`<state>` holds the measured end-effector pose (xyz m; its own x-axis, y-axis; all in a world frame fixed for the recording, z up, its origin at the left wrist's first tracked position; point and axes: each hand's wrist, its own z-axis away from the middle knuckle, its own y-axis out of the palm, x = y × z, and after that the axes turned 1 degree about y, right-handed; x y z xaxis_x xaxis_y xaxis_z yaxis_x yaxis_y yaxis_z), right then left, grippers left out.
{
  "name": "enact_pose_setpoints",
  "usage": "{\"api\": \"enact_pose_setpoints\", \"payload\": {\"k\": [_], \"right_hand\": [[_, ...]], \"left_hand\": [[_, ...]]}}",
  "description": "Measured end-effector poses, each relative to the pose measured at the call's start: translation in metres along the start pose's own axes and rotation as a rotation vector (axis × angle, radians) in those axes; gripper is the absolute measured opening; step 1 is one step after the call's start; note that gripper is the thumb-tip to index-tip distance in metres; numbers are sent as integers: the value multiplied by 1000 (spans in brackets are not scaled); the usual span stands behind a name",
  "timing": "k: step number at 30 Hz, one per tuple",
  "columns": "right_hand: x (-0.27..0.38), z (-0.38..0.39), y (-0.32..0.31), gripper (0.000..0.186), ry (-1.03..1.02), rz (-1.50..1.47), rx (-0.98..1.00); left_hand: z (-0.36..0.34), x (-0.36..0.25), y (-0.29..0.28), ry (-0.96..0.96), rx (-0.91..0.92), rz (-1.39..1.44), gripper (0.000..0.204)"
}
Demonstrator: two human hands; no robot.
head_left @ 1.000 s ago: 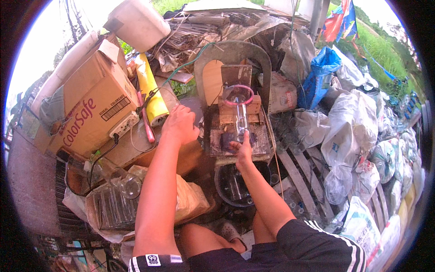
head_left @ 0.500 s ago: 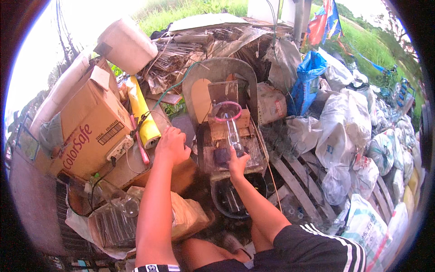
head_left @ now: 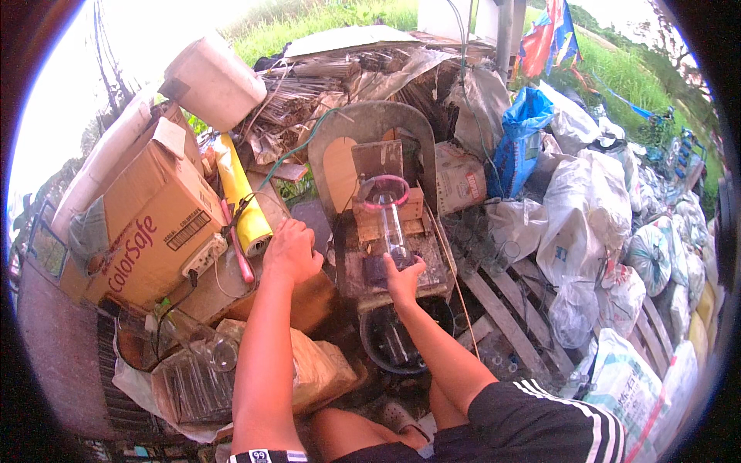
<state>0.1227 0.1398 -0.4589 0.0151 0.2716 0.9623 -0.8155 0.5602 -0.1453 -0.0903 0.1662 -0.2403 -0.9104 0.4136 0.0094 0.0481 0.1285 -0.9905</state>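
Observation:
A clear glass vessel (head_left: 392,228) with a pink ring (head_left: 384,191) round its wide top rests on a wooden rig (head_left: 417,207) on a grey plastic chair (head_left: 324,131). My right hand (head_left: 403,278) grips its lower end beside a dark block (head_left: 374,268). To the left, my left hand (head_left: 293,251) has curled fingers near a board and cord; whether it holds anything is hidden. Beneath the rig is a black basin (head_left: 377,347) with glass inside.
At left are a cardboard box (head_left: 147,239), power strip (head_left: 208,255), yellow roll (head_left: 243,197), white bucket (head_left: 216,77) and glassware (head_left: 193,378). At right, white sacks (head_left: 579,216) and a blue bag (head_left: 517,147) pile beside wooden slats (head_left: 505,316).
The whole view has shifted down and slightly left since a second ago, hands included. In the last half second little differs; both hands keep much the same pose on or by the rig.

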Motion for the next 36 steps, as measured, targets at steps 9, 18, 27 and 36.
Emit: {"api": "enact_pose_setpoints", "payload": {"k": [9,18,27,36], "right_hand": [[-13,-13,9,86,149,-358,75],[12,5,-17,92,473,-647,468],[-29,-19,14,83,-71,-154,18],[-4,-10,-5,91,405,-653,384]], "left_hand": [[0,-1,-1,2,-1,2,23],[0,-1,-1,17,-24,1,22],[0,-1,-2,17,-30,-6,23],[0,0,0,20,-25,-5,23]]}}
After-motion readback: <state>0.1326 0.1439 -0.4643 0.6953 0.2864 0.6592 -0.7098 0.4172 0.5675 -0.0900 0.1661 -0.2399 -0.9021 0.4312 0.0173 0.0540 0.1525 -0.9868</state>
